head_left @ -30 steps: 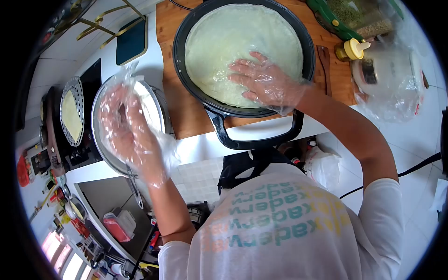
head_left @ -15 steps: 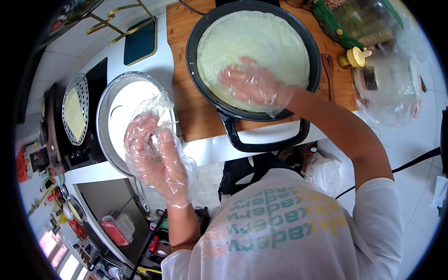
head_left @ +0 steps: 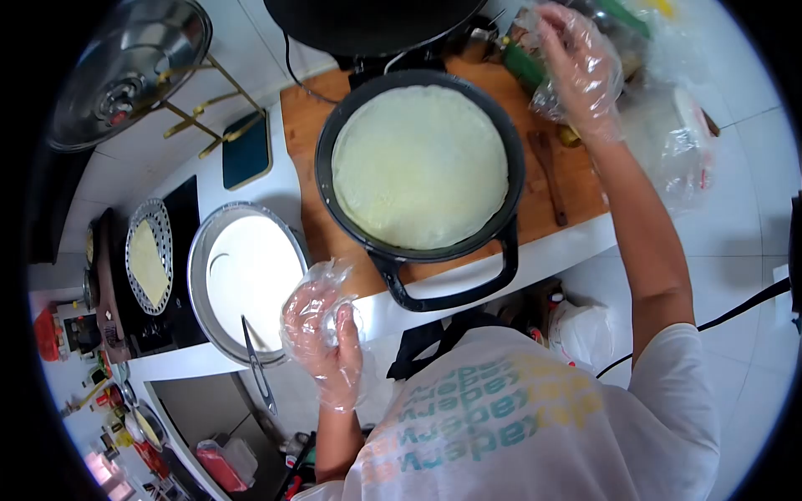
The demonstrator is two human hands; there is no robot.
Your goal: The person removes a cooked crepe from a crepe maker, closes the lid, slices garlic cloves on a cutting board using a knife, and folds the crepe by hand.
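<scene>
My left hand, in a clear plastic glove, is beside the right rim of a metal bowl of smooth white batter. Its fingers curl toward the thumb around something whitish that I cannot make out. My right hand, gloved too, is raised at the back right over a green-edged container. Its fingers are stretched out, holding nothing visible. A thin pale round pancake covers most of the black pan. A long-handled utensil leans over the bowl's front rim.
A wooden spatula lies on the wooden board right of the pan. Behind stands another dark pan. A perforated oval tray holds a pale flat piece at left. A large lid rests on a gold rack.
My right hand has lifted off the pancake and moved up to the back right. My left hand has drawn back from over the batter to beside the bowl. The view has shifted.
</scene>
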